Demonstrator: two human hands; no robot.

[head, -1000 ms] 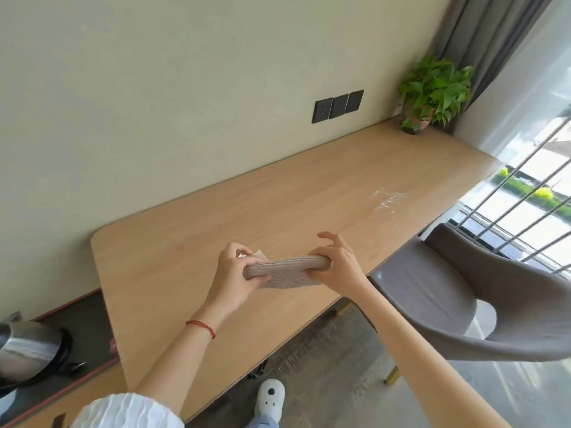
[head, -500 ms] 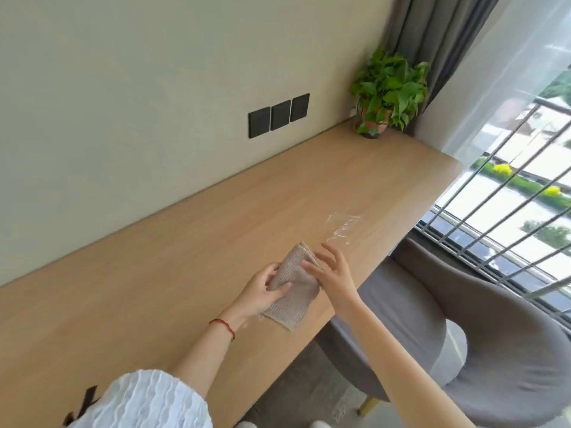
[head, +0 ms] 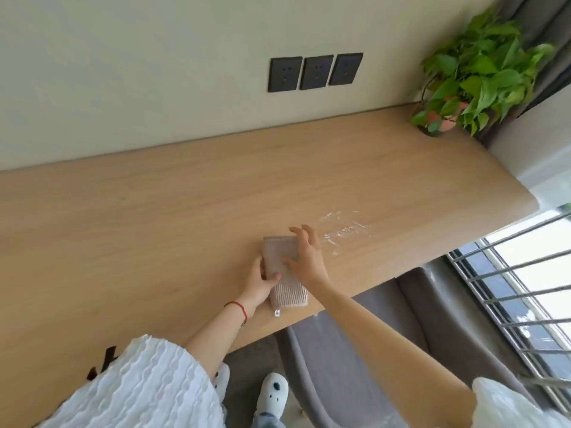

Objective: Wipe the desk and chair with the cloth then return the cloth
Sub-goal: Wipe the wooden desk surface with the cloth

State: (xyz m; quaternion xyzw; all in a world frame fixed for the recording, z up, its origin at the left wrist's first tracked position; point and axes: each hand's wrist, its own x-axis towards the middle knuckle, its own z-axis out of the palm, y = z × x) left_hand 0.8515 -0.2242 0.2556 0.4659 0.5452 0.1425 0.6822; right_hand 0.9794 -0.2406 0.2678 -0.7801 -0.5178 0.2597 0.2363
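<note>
A folded beige ribbed cloth (head: 282, 273) lies flat on the long wooden desk (head: 154, 217), near its front edge. My left hand (head: 261, 281) grips the cloth's left side, thumb on top. My right hand (head: 304, 254) rests on the cloth's right side with fingers spread, pressing it down. A grey upholstered chair (head: 355, 359) stands below the desk's front edge, to the right of my arms.
A crumpled piece of clear plastic film (head: 343, 231) lies on the desk just right of my right hand. A potted green plant (head: 472, 78) sits at the far right corner. Three black wall sockets (head: 315, 72) are above the desk. A barred window (head: 525, 291) is at the right.
The cloth, held stretched in the air between both hands, has come down flat onto the desk. My view has shifted right along the desk and closer to it.
</note>
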